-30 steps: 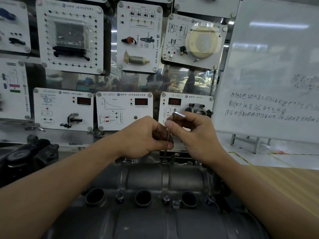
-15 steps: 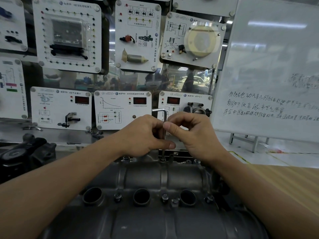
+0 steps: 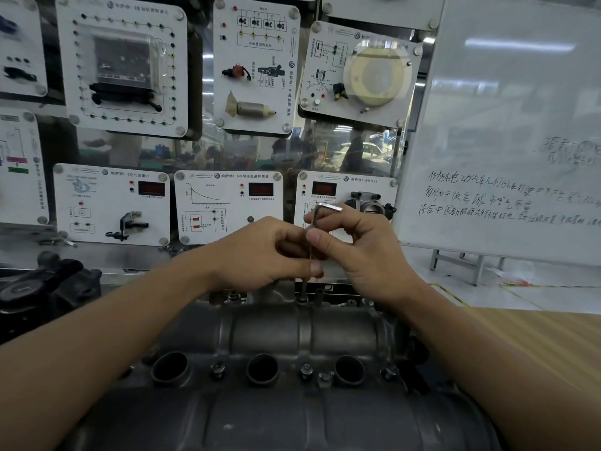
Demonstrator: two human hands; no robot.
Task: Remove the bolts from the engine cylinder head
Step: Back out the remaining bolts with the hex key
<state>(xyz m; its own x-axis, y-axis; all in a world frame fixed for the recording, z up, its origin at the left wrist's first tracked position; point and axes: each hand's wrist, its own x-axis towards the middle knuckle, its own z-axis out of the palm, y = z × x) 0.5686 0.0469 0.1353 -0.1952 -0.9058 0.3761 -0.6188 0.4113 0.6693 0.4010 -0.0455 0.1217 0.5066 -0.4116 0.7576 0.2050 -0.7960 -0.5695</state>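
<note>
A dark grey engine cylinder head point(image 3: 276, 333) fills the lower middle of the head view, with three round ports and several bolts point(image 3: 305, 369) along its near row. A silver L-shaped hex key point(image 3: 310, 242) stands upright with its tip in a bolt point(image 3: 302, 299) on the head's far edge. My left hand point(image 3: 260, 252) pinches the key's shaft low down. My right hand point(image 3: 361, 252) pinches the shaft higher up, just under the short arm, which points to the right.
A wall of white training panels point(image 3: 227, 206) with sensors stands behind the engine. A whiteboard point(image 3: 507, 131) with handwriting stands at the right. A wooden tabletop point(image 3: 536, 336) lies right of the engine. A black part point(image 3: 45, 288) sits at the left.
The hex key has turned in my fingers: its short arm pointed right, then left, and now points right again. Both hands stay at the same bolt.
</note>
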